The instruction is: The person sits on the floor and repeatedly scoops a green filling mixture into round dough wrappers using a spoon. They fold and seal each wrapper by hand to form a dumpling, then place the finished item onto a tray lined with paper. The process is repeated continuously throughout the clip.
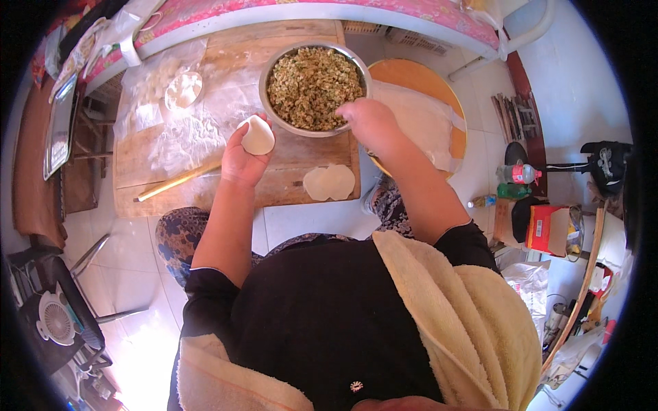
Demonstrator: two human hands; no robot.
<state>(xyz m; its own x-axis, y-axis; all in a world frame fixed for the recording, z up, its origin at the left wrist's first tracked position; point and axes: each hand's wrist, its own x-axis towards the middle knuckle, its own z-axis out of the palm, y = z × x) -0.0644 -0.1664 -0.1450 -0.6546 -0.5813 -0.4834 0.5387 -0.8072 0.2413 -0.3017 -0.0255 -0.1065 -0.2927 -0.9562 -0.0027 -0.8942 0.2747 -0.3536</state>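
Note:
In my left hand (243,163) lies a round, pale dough wrapper (259,136), cupped on the palm and fingers above the wooden table (288,194). A steel bowl (263,88) heaped with chopped brown-green filling (312,85) stands at the table's right side. My right hand (369,118) is at the bowl's right rim, its fingers closed and reaching over the filling. Whatever those fingers hold is too small or hidden to make out. Several flat wrappers (329,183) lie overlapped near the front right corner of the table.
A thin rolling pin (179,181) lies at the front left beside scattered flour (188,140). Behind it is a small bowl of flour (184,90). Right of the table, a round board (458,113) carries a white cloth (415,120). Bottles (517,174) and a red box (547,229) stand further right.

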